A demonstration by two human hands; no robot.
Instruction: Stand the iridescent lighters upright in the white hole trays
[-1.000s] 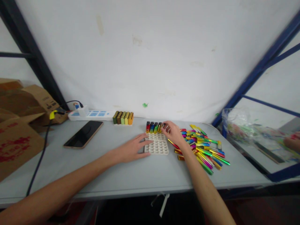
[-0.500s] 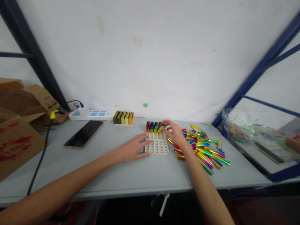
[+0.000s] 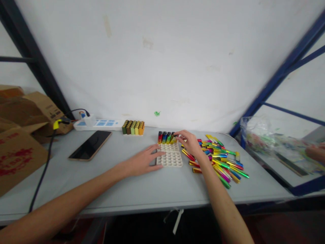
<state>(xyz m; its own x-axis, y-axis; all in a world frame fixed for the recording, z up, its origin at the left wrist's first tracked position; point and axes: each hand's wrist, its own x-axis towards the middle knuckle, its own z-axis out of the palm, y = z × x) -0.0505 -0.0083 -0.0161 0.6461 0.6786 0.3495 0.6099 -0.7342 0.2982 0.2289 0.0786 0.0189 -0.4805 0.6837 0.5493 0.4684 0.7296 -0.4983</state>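
A white tray [image 3: 170, 159] with rows of round holes lies in front of me. Several shiny coloured lighters [image 3: 164, 138] with dark tops stand along its back row. My left hand [image 3: 143, 160] rests at the tray's left side, fingers spread, the tips touching its edge. At the back right corner, my right hand [image 3: 187, 140] pinches a yellow lighter [image 3: 173, 139] by its top; it leans at the end of the row. Part of that lighter is hidden by my fingers. Beside my right forearm lies a loose pile of metallic lighters [image 3: 220, 157].
A filled block of green, brown and yellow lighters [image 3: 133, 128] stands near the wall. Left of it are a power strip [image 3: 106, 124], a phone [image 3: 90, 145], a black cable [image 3: 43, 173] and cardboard boxes [image 3: 22, 152]. Another person's hand [image 3: 316, 152] shows at the right, beyond a blue frame [image 3: 274, 79].
Almost nothing differs: both hands keep their places, with the right still on the leaning yellow lighter. The view has shifted very slightly, and the other person's hand at the right has moved a little.
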